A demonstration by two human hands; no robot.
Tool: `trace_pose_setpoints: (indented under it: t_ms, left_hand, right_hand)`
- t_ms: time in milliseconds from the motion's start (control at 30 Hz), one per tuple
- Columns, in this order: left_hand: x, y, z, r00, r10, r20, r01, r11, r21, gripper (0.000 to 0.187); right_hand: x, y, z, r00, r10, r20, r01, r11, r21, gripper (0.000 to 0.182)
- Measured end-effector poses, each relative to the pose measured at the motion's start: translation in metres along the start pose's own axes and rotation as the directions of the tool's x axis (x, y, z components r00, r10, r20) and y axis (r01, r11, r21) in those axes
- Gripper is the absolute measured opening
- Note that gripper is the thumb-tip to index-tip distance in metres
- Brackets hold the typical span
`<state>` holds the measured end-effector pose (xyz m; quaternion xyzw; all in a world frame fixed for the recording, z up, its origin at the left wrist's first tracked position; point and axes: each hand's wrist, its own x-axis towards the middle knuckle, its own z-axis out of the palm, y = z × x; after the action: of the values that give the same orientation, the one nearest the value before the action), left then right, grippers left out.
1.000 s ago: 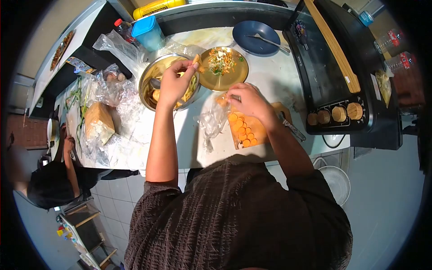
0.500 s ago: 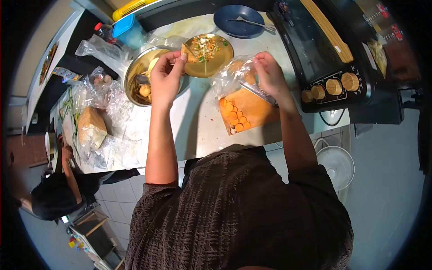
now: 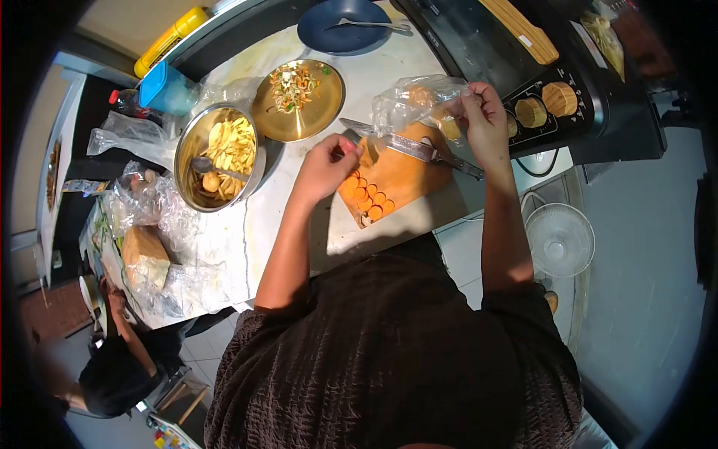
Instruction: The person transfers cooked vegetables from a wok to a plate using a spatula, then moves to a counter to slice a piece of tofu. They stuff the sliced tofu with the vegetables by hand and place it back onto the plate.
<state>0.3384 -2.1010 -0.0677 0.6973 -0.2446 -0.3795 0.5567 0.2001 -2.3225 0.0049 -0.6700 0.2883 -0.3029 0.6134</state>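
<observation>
My right hand (image 3: 488,123) is closed on the edge of a clear plastic bag (image 3: 407,101), lifted above the wooden cutting board (image 3: 422,176). Orange-brown pieces show through the bag. My left hand (image 3: 323,168) hovers at the board's left corner, fingers curled together. Whatever they may hold is too small to make out. Below its fingertips, round orange carrot slices (image 3: 366,196) lie on the board. A knife (image 3: 411,147) rests across the board, its dark handle pointing right. Left of my left hand are a steel bowl (image 3: 258,176) of yellow slices and a golden plate (image 3: 329,105) with chopped vegetables.
A blue pan (image 3: 318,37) with a utensil stands at the back. The black stove (image 3: 583,112) with wooden knobs is at the right. Plastic bags (image 3: 176,213) and a brown-wrapped package (image 3: 144,258) lie at left. Another person (image 3: 120,374) works at far left.
My left hand has moved from above the bowl and plate to the board's left corner. The orange piece it held no longer shows. My right hand still holds the bag, farther right.
</observation>
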Motion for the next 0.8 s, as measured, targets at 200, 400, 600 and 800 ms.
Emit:
trace_pose_setpoints:
  t_ms: [200,400,600,800]
  left_hand:
    - [-0.006,0.011,0.0,0.989,-0.017,0.15,-0.04,0.927,0.374,0.023]
    - [-0.012,0.032,-0.021,0.993,0.111,0.034,-0.114,0.988,0.107,0.03]
    - [-0.028,0.056,-0.035,0.935,0.337,0.112,-0.282,0.897,-0.342,0.038]
    - [-0.025,0.048,-0.049,0.953,0.157,-0.258,-0.262,0.856,-0.446,0.048]
  right_hand:
    - [-0.002,-0.02,0.007,0.999,-0.026,-0.02,0.028,0.994,0.109,0.009]
    - [0.006,-0.027,0.027,0.999,0.039,0.031,-0.042,0.991,0.129,0.012]
    - [0.014,-0.004,0.059,0.971,0.127,0.201,-0.183,0.938,0.294,0.012]
    - [0.018,0.01,0.077,0.95,0.145,0.277,-0.19,0.971,0.147,0.019]
